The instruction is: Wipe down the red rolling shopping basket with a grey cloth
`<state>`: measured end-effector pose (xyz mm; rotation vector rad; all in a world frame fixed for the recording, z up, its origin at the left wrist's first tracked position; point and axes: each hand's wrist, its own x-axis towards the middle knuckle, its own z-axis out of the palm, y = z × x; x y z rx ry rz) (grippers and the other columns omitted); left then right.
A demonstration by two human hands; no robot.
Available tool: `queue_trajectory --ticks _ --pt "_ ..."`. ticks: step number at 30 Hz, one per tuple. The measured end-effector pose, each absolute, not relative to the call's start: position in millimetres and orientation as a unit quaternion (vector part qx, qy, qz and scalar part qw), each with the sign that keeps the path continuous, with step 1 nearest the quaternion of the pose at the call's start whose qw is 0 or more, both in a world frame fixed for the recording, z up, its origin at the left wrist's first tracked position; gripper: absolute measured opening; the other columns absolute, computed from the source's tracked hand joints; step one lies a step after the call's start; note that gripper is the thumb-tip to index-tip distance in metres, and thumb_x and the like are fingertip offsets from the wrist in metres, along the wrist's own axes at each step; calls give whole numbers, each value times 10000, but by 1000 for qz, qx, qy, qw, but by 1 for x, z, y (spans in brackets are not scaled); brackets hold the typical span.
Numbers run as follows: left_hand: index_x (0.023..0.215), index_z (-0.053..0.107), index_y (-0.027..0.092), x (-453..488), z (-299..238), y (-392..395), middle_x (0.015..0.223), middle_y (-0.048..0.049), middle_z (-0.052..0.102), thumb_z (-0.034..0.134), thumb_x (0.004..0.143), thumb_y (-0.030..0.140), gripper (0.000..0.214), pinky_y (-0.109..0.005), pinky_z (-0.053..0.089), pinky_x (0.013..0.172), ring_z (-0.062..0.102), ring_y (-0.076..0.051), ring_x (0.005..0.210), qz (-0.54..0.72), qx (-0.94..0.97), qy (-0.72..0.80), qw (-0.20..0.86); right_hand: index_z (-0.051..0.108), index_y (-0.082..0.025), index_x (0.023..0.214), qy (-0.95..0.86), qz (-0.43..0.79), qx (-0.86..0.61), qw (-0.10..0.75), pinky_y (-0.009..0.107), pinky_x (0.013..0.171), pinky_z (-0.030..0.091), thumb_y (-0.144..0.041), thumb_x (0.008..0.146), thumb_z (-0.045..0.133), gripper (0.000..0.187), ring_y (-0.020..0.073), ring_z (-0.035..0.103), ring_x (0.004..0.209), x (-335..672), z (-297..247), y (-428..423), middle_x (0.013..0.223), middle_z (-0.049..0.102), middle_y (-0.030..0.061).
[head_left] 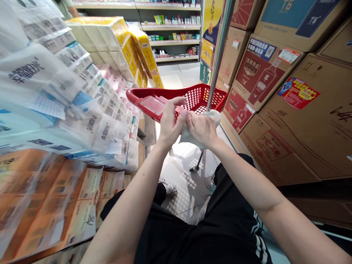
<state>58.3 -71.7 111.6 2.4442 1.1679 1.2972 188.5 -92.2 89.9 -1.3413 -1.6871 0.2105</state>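
A red plastic shopping basket (176, 90) with lattice walls is in front of me at waist height. My left hand (172, 123) is closed at its near edge, fingers curled over the red handle, thumb against my right fingertips. My right hand (202, 128) is closed on a greyish-white cloth (214, 115), bunched beneath the palm and partly hidden by it. A metal pole (220, 55) slants down from the top of the view to the cloth, where its lower end is hidden. Below the cloth, a thin black rod with a foot (194, 168) shows over the floor.
Wrapped tissue packs (55, 91) are stacked along the left, with orange packs (55, 201) lower down and yellow packs (148, 55) further off. Cardboard cartons (291, 117) line the right. Shelves (176, 27) of small goods stand at the back. My legs (198, 234) are below.
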Motion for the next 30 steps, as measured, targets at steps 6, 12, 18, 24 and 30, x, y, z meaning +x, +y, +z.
queue_trajectory --ticks 6,12,18,24,30 --pt "1280 433 225 51 105 -75 1241 -102 568 483 840 593 575 -389 399 995 522 -222 1150 391 866 306 63 388 -235 1359 -647 282 -476 525 375 853 509 -636 927 115 650 187 634 984 198 92 -85 1057 629 67" --pt "1033 599 239 50 101 -73 1030 -43 657 492 885 397 242 -415 353 1031 577 -199 1027 296 918 261 25 409 -218 1350 -644 232 -434 585 371 924 484 -598 940 86 646 187 560 1155 200 86 -102 1209 569 103" --pt "958 571 176 73 105 -96 1093 -112 621 389 881 161 199 -392 418 926 551 -232 1081 282 904 315 -58 549 -236 1109 -509 49 -526 679 334 873 489 -556 952 193 504 164 594 1019 220 74 -112 1080 604 80" --pt "1125 510 120 104 97 -112 958 -141 629 451 883 347 337 -375 438 736 612 -268 901 244 871 419 -74 655 -197 885 -547 289 -506 601 302 699 507 -808 788 219 757 185 641 789 246 59 -62 753 664 56" --pt "1026 557 124 102 91 -104 914 -140 627 325 943 251 277 -385 436 729 611 -256 868 222 888 376 -147 683 -173 686 -502 434 -497 559 277 561 471 -872 709 272 811 183 620 611 258 68 -53 504 596 46"
